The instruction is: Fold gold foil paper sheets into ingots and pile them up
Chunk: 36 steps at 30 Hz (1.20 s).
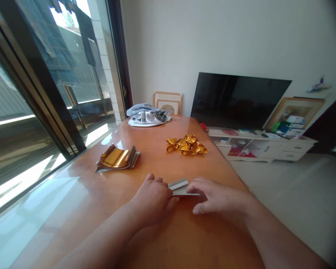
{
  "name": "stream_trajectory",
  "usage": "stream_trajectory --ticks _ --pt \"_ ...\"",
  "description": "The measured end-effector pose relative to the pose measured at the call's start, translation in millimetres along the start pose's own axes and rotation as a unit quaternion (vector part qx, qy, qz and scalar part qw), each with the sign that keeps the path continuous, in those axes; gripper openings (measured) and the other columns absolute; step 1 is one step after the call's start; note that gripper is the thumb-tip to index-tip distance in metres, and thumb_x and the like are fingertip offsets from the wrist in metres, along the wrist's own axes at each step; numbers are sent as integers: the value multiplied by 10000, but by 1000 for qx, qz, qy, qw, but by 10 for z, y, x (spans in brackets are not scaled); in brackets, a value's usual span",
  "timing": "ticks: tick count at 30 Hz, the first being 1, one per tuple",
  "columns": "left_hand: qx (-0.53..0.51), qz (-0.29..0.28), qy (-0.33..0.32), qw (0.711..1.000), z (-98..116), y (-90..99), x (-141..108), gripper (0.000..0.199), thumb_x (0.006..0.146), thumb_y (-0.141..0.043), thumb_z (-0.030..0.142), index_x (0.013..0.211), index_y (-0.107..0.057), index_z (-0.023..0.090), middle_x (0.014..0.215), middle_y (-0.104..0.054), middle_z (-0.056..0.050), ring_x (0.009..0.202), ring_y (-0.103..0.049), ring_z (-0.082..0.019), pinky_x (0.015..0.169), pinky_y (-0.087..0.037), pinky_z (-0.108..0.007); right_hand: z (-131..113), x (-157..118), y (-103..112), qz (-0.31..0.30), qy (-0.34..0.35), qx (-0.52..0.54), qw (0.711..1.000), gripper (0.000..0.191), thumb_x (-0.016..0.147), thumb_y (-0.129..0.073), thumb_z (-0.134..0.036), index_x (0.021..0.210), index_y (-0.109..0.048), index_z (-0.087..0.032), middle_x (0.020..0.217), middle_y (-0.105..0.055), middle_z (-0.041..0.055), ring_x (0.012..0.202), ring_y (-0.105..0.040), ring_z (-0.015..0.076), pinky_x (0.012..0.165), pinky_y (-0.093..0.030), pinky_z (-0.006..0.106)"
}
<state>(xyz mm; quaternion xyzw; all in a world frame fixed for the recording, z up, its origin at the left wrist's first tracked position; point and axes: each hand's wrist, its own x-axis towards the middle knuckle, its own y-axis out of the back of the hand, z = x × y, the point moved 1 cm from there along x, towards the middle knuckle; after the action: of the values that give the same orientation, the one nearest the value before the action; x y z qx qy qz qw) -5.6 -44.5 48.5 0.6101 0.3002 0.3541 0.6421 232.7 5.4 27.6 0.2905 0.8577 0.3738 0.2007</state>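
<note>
A pale silver-grey sheet of foil paper [182, 189] lies on the wooden table in front of me, its far edge folded over. My left hand [154, 196] has its fingers curled over the sheet's left end, pressing it near the tabletop. On the other side, my right hand [212, 195] is arched with thumb and fingers apart. Its fingertips are at the sheet's right part; whether they touch it I cannot tell. Beyond my left hand sits a stack of gold foil sheets [116, 157], curled up at the edges. Several folded gold foil pieces [189, 145] are heaped farther off to the right.
The glossy wooden table [156, 142] runs away from me, with a bundle of grey cloth [148, 115] at its far end. A glass sliding door [44, 93] stands to the left. At the right are a television [238, 101] and a low white cabinet [268, 146].
</note>
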Motion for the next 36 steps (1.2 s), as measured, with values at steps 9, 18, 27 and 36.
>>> stream_trajectory --ticks 9,18,27,36 --pt "-27 9 26 999 -37 -20 25 498 1040 -276 385 800 -664 185 764 -700 -71 763 -602 -215 777 -370 -378 196 179 -103 73 -47 164 983 310 943 -547 -461 848 -612 -174 753 -544 -20 674 -464 128 614 -369 246" --pt "-70 33 69 995 -147 -164 91 382 934 -433 207 1312 -486 194 904 -724 -63 858 -654 -231 855 -423 -355 389 328 -311 165 -117 207 957 355 883 -600 -521 828 -616 -171 705 -559 -22 634 -473 125 587 -365 241" --pt "-65 23 29 997 -171 -216 95 229 919 -501 230 1047 -680 294 913 -716 -26 896 -623 -222 819 -393 -339 456 417 -473 264 -148 126 945 239 784 -706 -335 906 -531 -227 659 -572 -65 587 -532 126 537 -354 224" --pt "-24 -6 17 1000 -107 -195 109 260 962 -463 272 960 -723 274 910 -643 -61 827 -574 -200 756 -379 -332 269 330 -359 255 -126 -14 959 127 852 -654 -327 805 -591 -227 727 -624 -31 645 -548 133 577 -355 241"
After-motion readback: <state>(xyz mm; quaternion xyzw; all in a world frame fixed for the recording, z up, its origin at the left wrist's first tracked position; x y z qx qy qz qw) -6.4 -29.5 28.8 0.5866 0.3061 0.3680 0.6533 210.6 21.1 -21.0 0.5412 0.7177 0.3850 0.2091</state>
